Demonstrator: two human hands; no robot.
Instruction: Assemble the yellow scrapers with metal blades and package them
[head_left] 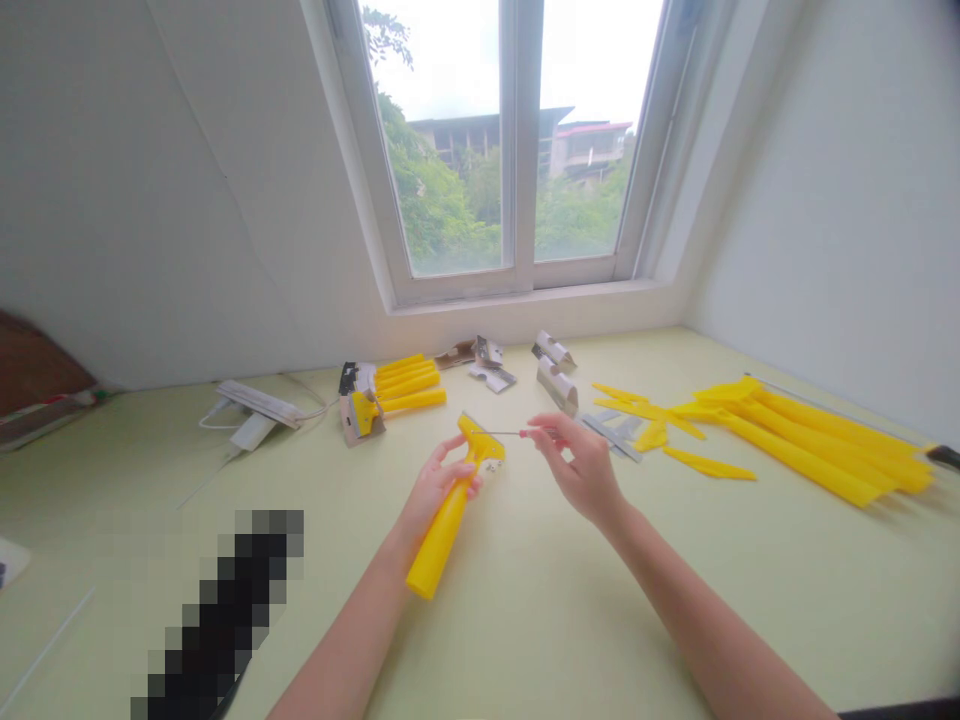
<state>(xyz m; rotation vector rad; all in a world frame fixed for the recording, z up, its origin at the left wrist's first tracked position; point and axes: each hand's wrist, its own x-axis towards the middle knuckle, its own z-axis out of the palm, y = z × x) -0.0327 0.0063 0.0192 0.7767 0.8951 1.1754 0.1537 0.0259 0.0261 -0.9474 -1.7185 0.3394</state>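
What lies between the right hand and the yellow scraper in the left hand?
In the head view, a thin screwdriver, held in the right hand, spans that gap toward the yellow scraper.

Left hand [431, 490] and right hand [585, 470] near each other, both gripping.
Left fingers [448, 446] wrap around, thumb [459, 472] across; right fingers [556, 424] pinch, pointing leftward. Bare left forearm [349, 615] and right forearm [694, 605] angle inward.

I can't read any words or numbers here; the packaging cards' [490, 352] dark marks are too blurred.
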